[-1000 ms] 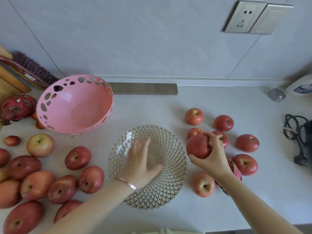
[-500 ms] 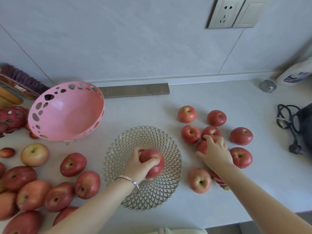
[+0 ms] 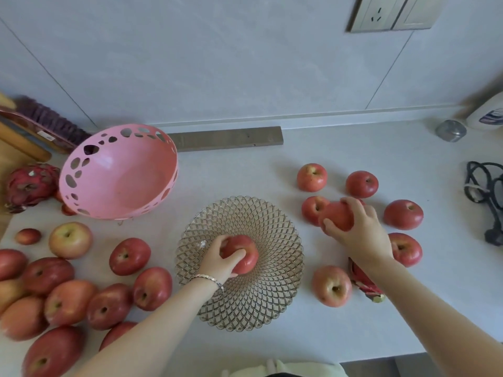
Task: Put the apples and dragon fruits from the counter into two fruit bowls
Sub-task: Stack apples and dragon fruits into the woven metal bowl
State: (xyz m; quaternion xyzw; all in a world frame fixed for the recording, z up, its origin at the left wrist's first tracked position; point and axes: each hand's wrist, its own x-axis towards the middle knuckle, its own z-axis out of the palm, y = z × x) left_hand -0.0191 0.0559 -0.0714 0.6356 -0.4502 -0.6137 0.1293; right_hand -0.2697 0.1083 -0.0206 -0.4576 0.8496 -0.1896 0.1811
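Left hand (image 3: 217, 263) is wrapped around an apple (image 3: 241, 254) at the centre of the wire bowl (image 3: 272, 300), thumb across the front and fingers behind; whether the apple already rests on the mesh or sits just above it cannot be told from this view. Right hand (image 3: 362, 232) is closed over a second apple (image 3: 337, 214) among the right-hand cluster, fingers curled over its top and thumb at its near side, and this one looks to be at or barely off the counter (image 3: 340, 336).

By the look of things, the task has hardly begun. The wire bowl holds nothing but the apple in the left hand, and the pink bowl (image 3: 119, 172), tipped on its stand toward the camera, is empty. On the right, six more apples lie loose around the right hand, among them one near the front edge (image 3: 331, 285) and one at the far right (image 3: 403, 214). A dragon fruit (image 3: 364, 281) lies partly hidden under the right forearm. On the left sits a much larger heap of apples (image 3: 62, 303), a dozen or more, some cut off by the frame, with a pale one (image 3: 70, 240) behind them. Another dragon fruit (image 3: 30, 185) sits beside the pink bowl at the far left.

So nearly all the fruit is left to move, and neither dragon fruit has been touched. Given the count, the apples may overfill the shallow wire bowl, where round fruit could roll off the rim.
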